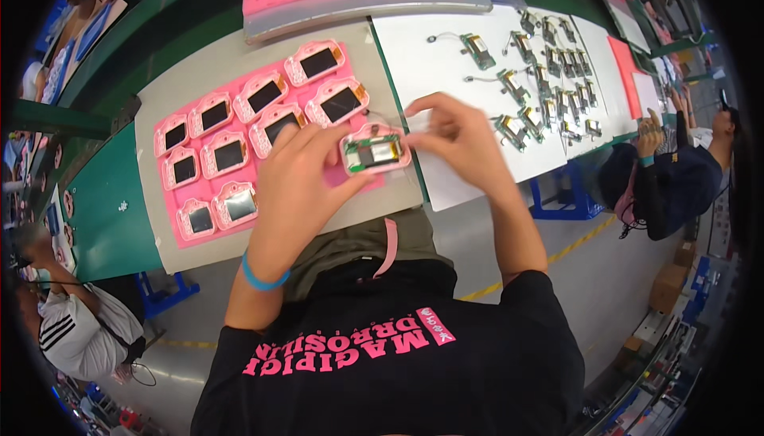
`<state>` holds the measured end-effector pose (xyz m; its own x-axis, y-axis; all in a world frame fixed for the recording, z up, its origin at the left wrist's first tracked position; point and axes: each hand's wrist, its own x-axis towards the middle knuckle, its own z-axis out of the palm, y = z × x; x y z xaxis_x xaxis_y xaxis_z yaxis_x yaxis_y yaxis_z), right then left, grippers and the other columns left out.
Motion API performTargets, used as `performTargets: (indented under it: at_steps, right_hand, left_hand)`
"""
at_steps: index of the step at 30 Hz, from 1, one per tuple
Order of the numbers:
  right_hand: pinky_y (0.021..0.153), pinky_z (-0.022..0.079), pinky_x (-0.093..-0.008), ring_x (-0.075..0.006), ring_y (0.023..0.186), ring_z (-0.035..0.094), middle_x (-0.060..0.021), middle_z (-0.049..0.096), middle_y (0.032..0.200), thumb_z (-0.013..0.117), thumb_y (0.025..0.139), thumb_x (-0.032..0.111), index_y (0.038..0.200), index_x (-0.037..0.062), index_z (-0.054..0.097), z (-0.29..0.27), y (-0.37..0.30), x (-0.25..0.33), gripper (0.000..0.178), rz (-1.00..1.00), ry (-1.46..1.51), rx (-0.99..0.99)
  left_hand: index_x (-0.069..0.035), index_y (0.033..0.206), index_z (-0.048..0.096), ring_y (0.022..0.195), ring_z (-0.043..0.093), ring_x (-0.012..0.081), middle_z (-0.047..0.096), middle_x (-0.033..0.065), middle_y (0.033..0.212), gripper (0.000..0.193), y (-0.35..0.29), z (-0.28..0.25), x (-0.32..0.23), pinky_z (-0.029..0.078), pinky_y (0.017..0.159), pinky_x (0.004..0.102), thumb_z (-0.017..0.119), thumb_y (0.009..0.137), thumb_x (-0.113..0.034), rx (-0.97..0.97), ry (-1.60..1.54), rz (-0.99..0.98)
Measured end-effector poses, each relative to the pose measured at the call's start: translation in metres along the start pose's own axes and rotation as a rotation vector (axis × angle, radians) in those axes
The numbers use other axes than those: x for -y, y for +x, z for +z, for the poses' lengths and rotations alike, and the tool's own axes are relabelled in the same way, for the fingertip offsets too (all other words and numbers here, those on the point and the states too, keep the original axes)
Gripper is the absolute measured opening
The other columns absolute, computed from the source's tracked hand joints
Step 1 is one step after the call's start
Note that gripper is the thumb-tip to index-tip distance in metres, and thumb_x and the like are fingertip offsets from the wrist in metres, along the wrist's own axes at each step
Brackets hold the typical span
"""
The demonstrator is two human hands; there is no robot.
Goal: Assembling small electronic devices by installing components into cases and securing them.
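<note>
My left hand [298, 177] grips a pink plastic shell [348, 167] by its left side. Its open back faces up, and a green circuit board with a silver battery [384, 152] lies inside. A thin dark wire shows at the top of this shell. Beside the shell's right edge is my right hand [454, 137], its thumb at the rim and its index finger raised apart from the thumb. Nothing shows between those fingers. Under and left of my left hand, several pink shells with dark screens [264, 96] lie in rows on a pink mat [193, 105].
Several circuit boards with batteries and wires [513, 86] are spread over white sheets [446, 173] at the right. A raised metal tray [366, 18] at the back bears more pink shells. Co-workers sit at both sides, one in dark clothes [676, 189] on the right.
</note>
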<state>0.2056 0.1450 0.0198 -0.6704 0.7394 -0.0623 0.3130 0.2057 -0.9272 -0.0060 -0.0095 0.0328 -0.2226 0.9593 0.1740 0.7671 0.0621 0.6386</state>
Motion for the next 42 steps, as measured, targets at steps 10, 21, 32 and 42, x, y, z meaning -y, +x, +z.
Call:
performTargets:
  at_steps: [10,21,32,42]
  right_hand:
    - [0.071,0.054,-0.0382,-0.0265,0.072,0.066,-0.0107,0.071,0.091,0.080,0.094,0.034,0.131,0.0055,0.077,-0.110,0.085,-0.048,0.047,0.166,-0.906,-0.374]
    - [0.053,0.037,-0.0214,-0.0071,0.059,0.050,0.0015,0.063,0.073,0.081,0.096,0.026,0.104,0.0049,0.073,-0.104,0.045,-0.017,0.024,0.109,-0.279,-0.462]
    - [0.051,0.033,-0.0185,-0.0050,0.058,0.055,-0.0068,0.075,0.076,0.065,0.108,0.011,0.111,0.0058,0.063,0.123,-0.066,0.042,0.006,0.275,0.590,0.275]
    - [0.067,0.054,-0.0230,-0.0115,0.073,0.070,-0.0073,0.080,0.089,0.070,0.100,0.005,0.142,-0.0006,0.070,0.115,-0.107,0.044,0.043,0.210,0.269,0.405]
  left_hand:
    - [-0.004,0.125,0.079,0.078,0.060,0.0227,0.068,0.0034,0.087,0.047,0.044,-0.167,0.159,0.050,0.073,0.0358,0.086,0.086,-0.030,-0.136,0.213,-0.270]
    - [-0.002,0.144,0.067,0.107,0.065,0.0234,0.074,0.0097,0.122,0.060,0.067,-0.156,0.139,0.054,0.094,0.0332,0.080,0.090,-0.024,-0.250,0.039,0.018]
    - [-0.001,0.139,0.071,0.084,0.070,0.0146,0.079,0.0064,0.096,0.041,-0.114,0.005,0.027,0.056,0.078,0.0273,0.072,0.099,-0.012,0.123,-1.016,-0.447]
    - [0.000,0.110,0.081,0.072,0.065,0.0121,0.075,0.0078,0.085,0.019,-0.132,-0.011,0.013,0.050,0.066,0.0227,0.067,0.100,-0.009,-0.080,-0.767,-0.447]
